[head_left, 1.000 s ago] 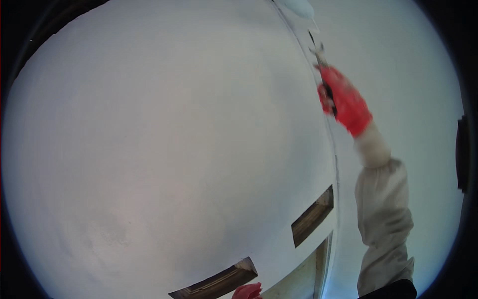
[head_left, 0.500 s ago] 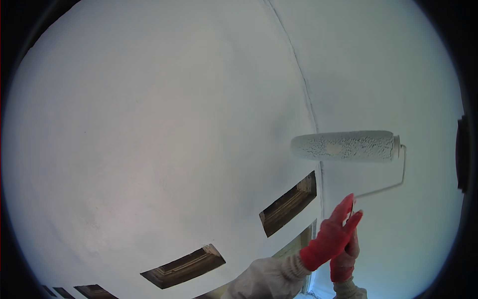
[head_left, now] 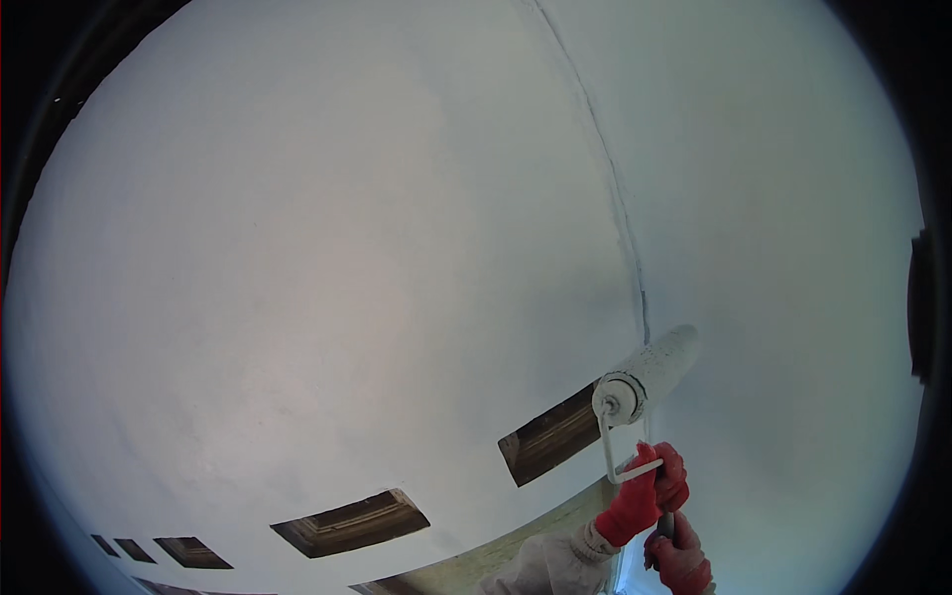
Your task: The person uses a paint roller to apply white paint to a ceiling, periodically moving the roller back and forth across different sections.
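Left hand (head_left: 637,501) above right hand (head_left: 684,565), both gripping the handle (head_left: 666,526); white paint roller (head_left: 650,375) tilted, just above them.

White paint roller (head_left: 666,363) slants above the grip, red-gloved left hand (head_left: 635,506) curls around its wire frame (head_left: 609,451), red-gloved right hand (head_left: 686,567) holds the handle (head_left: 666,526) just below, dark rectangular openings (head_left: 352,525) left of the grip, pale surface (head_left: 327,278) above them

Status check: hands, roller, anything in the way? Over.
Left hand above right hand, both gripping roller handle. White roller head slants up-right, its lower end overlapping dark recess in view. Wall contact can't be told.
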Tool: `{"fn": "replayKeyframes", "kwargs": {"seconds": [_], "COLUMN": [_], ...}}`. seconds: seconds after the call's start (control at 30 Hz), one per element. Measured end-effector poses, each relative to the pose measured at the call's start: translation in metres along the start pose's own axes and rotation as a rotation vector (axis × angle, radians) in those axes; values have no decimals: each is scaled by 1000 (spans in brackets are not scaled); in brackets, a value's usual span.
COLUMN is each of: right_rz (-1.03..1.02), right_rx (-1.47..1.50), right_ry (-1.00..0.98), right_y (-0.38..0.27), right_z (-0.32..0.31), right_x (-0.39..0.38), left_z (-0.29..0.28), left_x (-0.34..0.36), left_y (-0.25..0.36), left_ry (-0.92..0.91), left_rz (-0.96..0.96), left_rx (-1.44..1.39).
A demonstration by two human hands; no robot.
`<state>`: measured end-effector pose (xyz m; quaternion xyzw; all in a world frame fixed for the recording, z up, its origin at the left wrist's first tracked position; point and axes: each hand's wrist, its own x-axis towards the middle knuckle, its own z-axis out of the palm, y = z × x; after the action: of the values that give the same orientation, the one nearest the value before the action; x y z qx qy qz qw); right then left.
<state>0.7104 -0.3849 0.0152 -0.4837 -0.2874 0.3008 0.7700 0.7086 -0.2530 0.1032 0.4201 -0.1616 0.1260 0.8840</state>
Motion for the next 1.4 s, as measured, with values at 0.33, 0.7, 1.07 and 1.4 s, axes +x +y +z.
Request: {"fn": "replayKeyframes", "kwargs": {"seconds": [0.33, 0.7, 1.07, 1.4], "right_rz": [-318, -267, -381, -454], "right_rx": [-476, -663, -863, -873], "right_ry": [26, 96, 167, 159], "right_y": [36, 56, 81, 80], "right_z": [-14, -37, -42, -51], "right_x": [36, 48, 54, 59], "left_z": [-51, -88, -123, -120], "left_x": [10, 16, 9, 18], "left_y": [-9, -27, -40, -46], "left_ry": [283, 198, 158, 200], "left_rz": [-48, -54, -45, -24], "left_rx": [125, -52, -107, -99]}}
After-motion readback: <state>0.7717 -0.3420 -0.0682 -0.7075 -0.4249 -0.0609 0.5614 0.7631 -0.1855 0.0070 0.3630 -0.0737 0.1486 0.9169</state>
